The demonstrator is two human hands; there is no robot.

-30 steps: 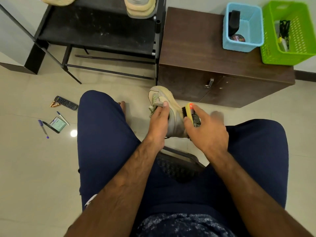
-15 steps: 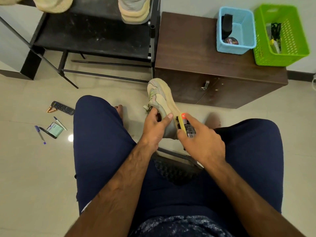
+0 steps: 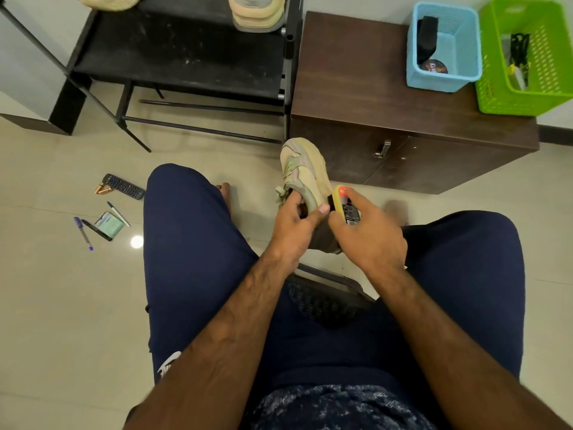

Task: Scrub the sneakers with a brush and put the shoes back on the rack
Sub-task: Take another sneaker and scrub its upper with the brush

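Observation:
A beige sneaker (image 3: 305, 169) is held up between my knees, toe pointing away from me. My left hand (image 3: 294, 223) grips it at the collar, thumb across the side. My right hand (image 3: 369, 234) grips a yellow-backed brush (image 3: 341, 203) whose dark bristles press against the sneaker's right side near the heel. The black shoe rack (image 3: 186, 57) stands ahead on the left. One more beige sneaker (image 3: 257, 13) sits on its upper shelf at the right end, and another (image 3: 108, 0) shows at the top left edge.
A brown cabinet (image 3: 372, 97) right of the rack carries a blue basket (image 3: 443, 48) and a green basket (image 3: 527, 57). On the tiled floor at left lie a remote (image 3: 124, 186), pens (image 3: 83, 232) and a small packet (image 3: 108, 225). I sit on a black chair (image 3: 322, 302).
The brush has slid down and back along the sneaker's right side. My left hand shifted its grip from the top of the shoe to the collar, and the sneaker rose a little.

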